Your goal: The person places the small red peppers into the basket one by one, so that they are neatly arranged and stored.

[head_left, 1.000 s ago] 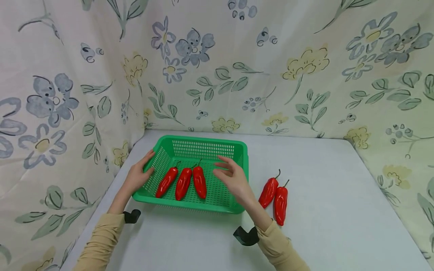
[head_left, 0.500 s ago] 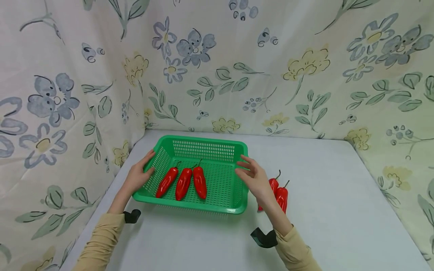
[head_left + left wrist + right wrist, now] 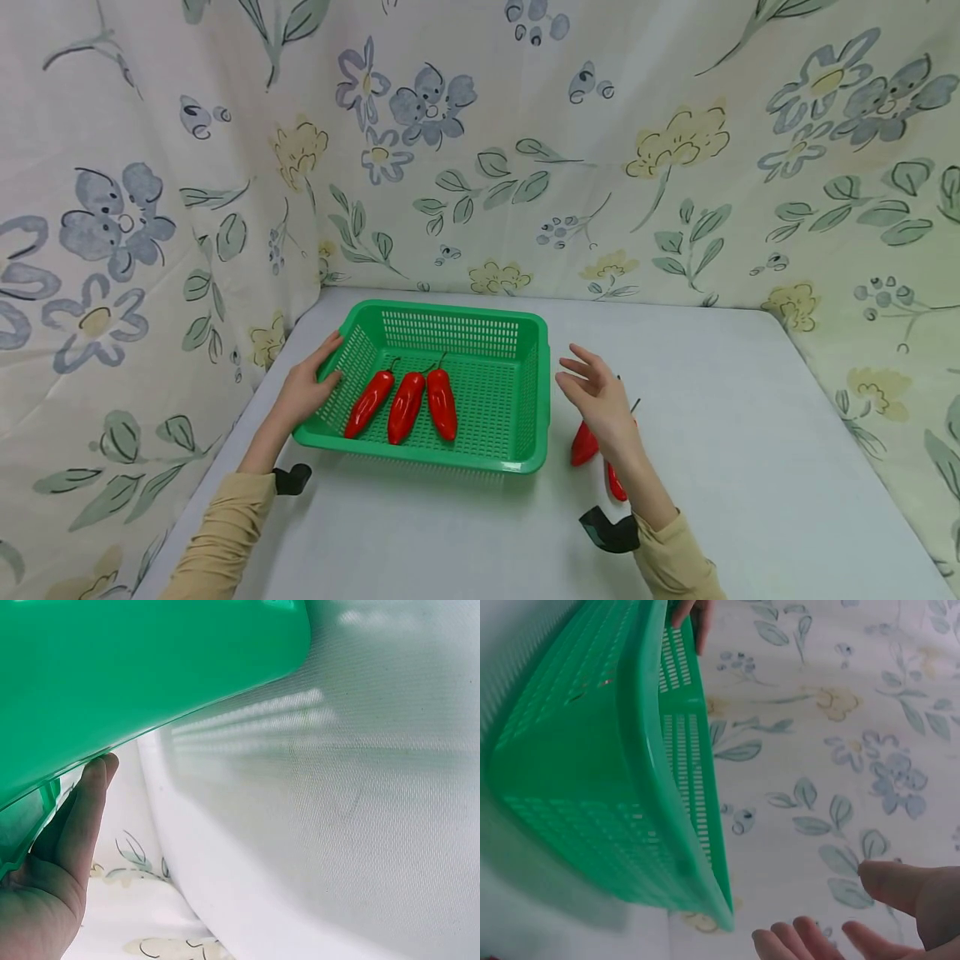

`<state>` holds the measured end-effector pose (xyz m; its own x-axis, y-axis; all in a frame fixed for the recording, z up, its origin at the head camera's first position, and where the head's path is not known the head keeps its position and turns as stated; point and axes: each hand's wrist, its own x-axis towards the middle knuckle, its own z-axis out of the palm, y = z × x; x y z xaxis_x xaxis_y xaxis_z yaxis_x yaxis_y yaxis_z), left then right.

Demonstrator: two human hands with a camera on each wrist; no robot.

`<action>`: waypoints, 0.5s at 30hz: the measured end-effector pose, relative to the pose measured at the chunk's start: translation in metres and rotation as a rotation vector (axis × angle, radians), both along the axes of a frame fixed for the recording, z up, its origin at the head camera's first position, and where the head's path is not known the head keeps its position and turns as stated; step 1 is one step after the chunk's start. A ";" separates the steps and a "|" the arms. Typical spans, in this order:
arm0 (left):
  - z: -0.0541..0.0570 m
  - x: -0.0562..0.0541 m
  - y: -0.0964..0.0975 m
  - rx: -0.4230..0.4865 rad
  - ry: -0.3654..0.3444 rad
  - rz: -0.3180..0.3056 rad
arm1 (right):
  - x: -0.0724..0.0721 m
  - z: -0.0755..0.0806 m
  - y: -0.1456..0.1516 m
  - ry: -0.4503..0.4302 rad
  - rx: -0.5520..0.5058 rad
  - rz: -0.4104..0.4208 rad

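Note:
My left hand (image 3: 303,387) grips the left rim of a green plastic basket (image 3: 420,457), thumb on the inner side. In the left wrist view its fingers (image 3: 88,814) lie along the outside of the wall. Three red chili peppers (image 3: 407,407) with dark stems lie side by side in the basket's left half. To the right of the basket, my right hand (image 3: 600,400) hovers with fingers spread and nothing in them. It partly covers two more red peppers, a left one (image 3: 585,444) and a right one (image 3: 617,483), lying on the table.
A white table (image 3: 750,433) carries the basket. Floral fabric (image 3: 600,167) hangs behind it and down its left side. A dark band-like piece (image 3: 611,531) sits at the right wrist, with a similar dark piece (image 3: 292,479) at the left one.
My right hand has moved right, from above the basket's interior, past the right rim, to over the two loose peppers. The left hand, basket and peppers have stayed in place.

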<state>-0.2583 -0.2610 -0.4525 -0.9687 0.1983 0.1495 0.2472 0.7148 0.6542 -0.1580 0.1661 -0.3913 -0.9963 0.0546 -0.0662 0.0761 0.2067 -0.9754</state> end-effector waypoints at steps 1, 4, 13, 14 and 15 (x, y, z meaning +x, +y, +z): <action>0.000 0.000 0.000 0.002 -0.001 0.000 | 0.000 -0.001 0.002 0.002 0.009 -0.005; 0.000 0.000 0.000 0.005 -0.001 -0.001 | 0.001 -0.001 0.009 0.003 0.038 -0.023; -0.001 0.000 0.000 0.001 -0.003 -0.002 | 0.005 -0.004 0.033 -0.018 0.080 -0.093; -0.001 0.000 0.000 0.000 -0.003 -0.001 | 0.006 -0.004 0.036 -0.021 0.086 -0.098; -0.001 -0.001 0.000 0.001 -0.004 -0.001 | 0.007 -0.004 0.039 -0.023 0.092 -0.106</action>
